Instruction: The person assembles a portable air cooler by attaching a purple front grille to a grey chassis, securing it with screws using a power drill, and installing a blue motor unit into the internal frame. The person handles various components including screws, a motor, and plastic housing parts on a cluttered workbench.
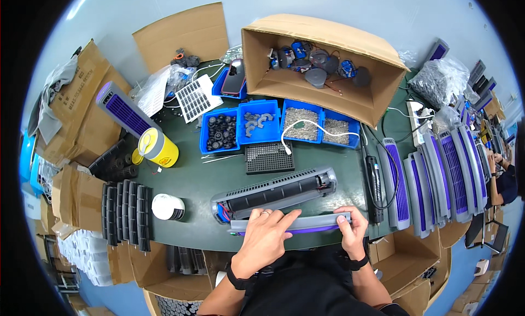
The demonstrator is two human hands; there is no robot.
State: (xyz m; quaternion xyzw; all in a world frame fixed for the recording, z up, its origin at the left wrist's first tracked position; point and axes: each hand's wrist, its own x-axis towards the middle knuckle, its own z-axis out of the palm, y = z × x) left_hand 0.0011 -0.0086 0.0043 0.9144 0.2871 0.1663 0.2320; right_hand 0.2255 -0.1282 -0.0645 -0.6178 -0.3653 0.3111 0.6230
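A long grey-and-purple fan cover (314, 223) lies along the near side of the table in front of me. My left hand (261, 237) is over its left part, fingers reaching across the top and thumb on the near side. At its right end, my right hand (353, 228) pinches the cover between thumb and fingers. Just beyond is a grey fan housing (330, 179), its inside facing up, with a long black roller (273, 198) in it. Red and blue wires show at the housing's left end, close to my left fingers.
Blue bins (219, 146) of small parts stand behind a black perforated tray (269, 158). A cardboard box (328, 37) holds motors. Finished-looking fan shells (451, 171) and an electric screwdriver (374, 187) lie right; a yellow tub (164, 152), white jar (168, 206) and black rollers (127, 212) left.
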